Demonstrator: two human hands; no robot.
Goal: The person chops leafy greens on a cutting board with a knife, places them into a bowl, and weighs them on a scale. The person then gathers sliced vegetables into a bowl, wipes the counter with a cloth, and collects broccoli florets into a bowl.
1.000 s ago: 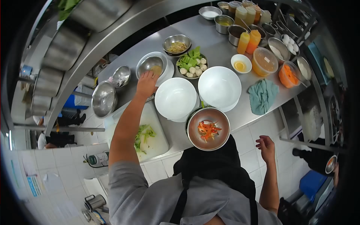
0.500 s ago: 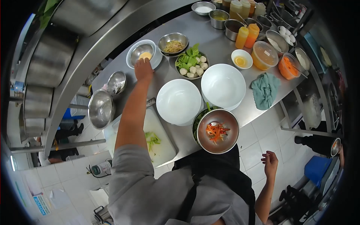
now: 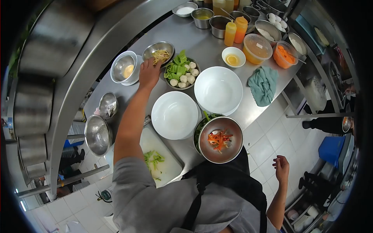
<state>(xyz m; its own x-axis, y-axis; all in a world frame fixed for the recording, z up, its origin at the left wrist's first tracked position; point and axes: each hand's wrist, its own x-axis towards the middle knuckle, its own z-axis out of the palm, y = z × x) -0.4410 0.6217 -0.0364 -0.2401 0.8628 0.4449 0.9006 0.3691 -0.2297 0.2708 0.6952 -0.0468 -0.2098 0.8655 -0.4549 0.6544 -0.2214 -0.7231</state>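
Fingers of the left hand [image 3: 149,73] reach over the near rim of a steel bowl of pale strips [image 3: 158,53] on a stainless-steel worktop [image 3: 186,37] in a kitchen. The left grip is open, fingers spread; whether the fingertips touch the rim or strips cannot be told. The right hand [image 3: 281,167] hangs off the worktop above the tiled floor [image 3: 261,149], its grip loosely open and holding nothing.

Just beside the reaching hand are a bowl of leafy greens and pale balls [image 3: 182,72] and, on the other side, a steel bowl [image 3: 124,68] with yellowish contents, set in a white dish. Two large white bowls, one on the left [image 3: 174,115] and one on the right [image 3: 218,89], sit side by side nearer the person. At the worktop's near edge, a bowl of red and orange strips [image 3: 220,139] overlaps a bowl of greens [image 3: 198,130], near a cutting board [image 3: 165,163] strewn with chopped green pieces [image 3: 154,158].

To the right lie a crumpled teal cloth [image 3: 263,85], a yellow squeeze bottle [image 3: 230,33], an orange squeeze bottle [image 3: 241,30] and a lidded plastic tub [image 3: 257,48], whose small pale label is too small to read.
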